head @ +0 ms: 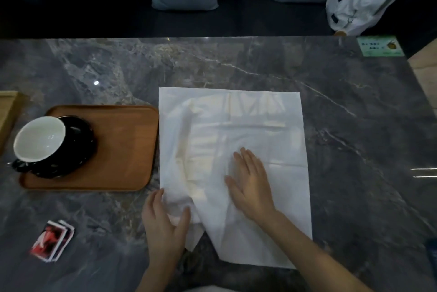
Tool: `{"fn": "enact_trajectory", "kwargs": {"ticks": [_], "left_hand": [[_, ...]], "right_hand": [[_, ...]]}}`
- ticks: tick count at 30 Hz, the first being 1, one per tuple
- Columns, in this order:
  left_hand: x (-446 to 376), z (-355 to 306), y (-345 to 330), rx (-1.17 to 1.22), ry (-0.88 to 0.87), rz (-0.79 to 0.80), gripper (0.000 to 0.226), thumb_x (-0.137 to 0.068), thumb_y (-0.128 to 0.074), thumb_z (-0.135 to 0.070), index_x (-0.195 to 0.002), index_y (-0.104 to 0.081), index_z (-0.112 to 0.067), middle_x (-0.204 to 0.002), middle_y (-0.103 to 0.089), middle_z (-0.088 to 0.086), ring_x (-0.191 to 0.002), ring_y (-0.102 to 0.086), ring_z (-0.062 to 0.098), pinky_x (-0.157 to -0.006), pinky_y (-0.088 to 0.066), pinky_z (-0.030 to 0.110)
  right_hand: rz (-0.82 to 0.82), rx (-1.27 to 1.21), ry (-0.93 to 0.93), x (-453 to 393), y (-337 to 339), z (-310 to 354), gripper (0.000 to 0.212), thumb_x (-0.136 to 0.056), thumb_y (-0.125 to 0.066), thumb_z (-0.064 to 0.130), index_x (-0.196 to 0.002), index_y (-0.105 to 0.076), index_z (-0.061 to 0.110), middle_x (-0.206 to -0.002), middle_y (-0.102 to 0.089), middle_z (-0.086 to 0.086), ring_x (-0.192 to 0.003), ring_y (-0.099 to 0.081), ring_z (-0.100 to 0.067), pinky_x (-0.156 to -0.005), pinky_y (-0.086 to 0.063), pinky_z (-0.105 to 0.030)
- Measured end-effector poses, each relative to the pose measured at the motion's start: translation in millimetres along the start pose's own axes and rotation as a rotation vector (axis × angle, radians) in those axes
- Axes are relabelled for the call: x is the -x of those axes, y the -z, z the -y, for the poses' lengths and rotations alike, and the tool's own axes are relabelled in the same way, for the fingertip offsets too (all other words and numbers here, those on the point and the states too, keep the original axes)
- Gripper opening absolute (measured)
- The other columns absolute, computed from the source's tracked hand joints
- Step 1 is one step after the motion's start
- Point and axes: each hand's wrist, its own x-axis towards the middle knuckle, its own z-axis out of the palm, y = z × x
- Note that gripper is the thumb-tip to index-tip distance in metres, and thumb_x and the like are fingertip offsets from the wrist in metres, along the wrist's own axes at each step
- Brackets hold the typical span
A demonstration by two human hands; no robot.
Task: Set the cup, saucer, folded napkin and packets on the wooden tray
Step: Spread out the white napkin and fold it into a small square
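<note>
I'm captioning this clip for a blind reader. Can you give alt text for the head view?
Two hands work a white napkin on a marble table: the right hand presses it flat, the left hand grips its near-left corner. Left, a cup on a saucer sits on a tray; packets lie nearby.

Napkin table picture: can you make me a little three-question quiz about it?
1. True or false: the cup sits on the saucer on the wooden tray.
2. Where are the red packets? A on the tray, B on the table, C under the napkin.
3. Which hand lies flat on the napkin?

Key: 1 true. 2 B. 3 the right hand; the left hand grips the near-left corner.
</note>
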Motion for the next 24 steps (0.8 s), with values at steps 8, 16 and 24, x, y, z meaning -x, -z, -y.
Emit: {"fn": "enact_trajectory", "kwargs": {"ticks": [8, 16, 24], "left_hand": [[19.2, 15.0, -13.7, -0.158, 0.119, 0.119, 0.069, -0.066, -0.048, -0.056, -0.104, -0.056, 0.001, -0.116, -0.055, 0.027, -0.102, -0.052, 0.046, -0.083, -0.045, 0.052], [19.0, -1.3, -7.3, 0.205, 0.172, 0.08, 0.067, -0.076, -0.058, 0.006, -0.136, -0.03, -0.005, -0.133, -0.044, 0.019, -0.119, -0.043, 0.032, -0.096, -0.035, 0.032], [9.8, 16.5, 38.1, 0.362, 0.215, 0.192, 0.065, -0.072, -0.059, -0.006, -0.132, -0.04, -0.024, -0.097, -0.06, 0.0, -0.084, -0.058, 0.017, -0.072, -0.052, 0.038]], "right_hand": [[0.106, 0.085, -0.082, 28.2, -28.9, 18.6, 0.094, -0.079, -0.007, 0.071, -0.146, -0.008, 0.006, -0.156, -0.012, -0.017, -0.145, -0.008, -0.03, -0.115, 0.007, -0.034], [0.141, 0.153, -0.052, 31.1, -33.4, 8.9, 0.09, -0.075, -0.008, 0.063, -0.147, -0.002, 0.011, -0.158, -0.002, -0.011, -0.146, 0.002, -0.024, -0.111, 0.014, -0.031], [0.171, 0.172, -0.054, 32.0, -32.0, 3.7, 0.098, -0.071, 0.001, 0.073, -0.147, 0.001, 0.013, -0.158, 0.005, -0.007, -0.146, 0.008, -0.019, -0.115, 0.011, -0.034]]}}
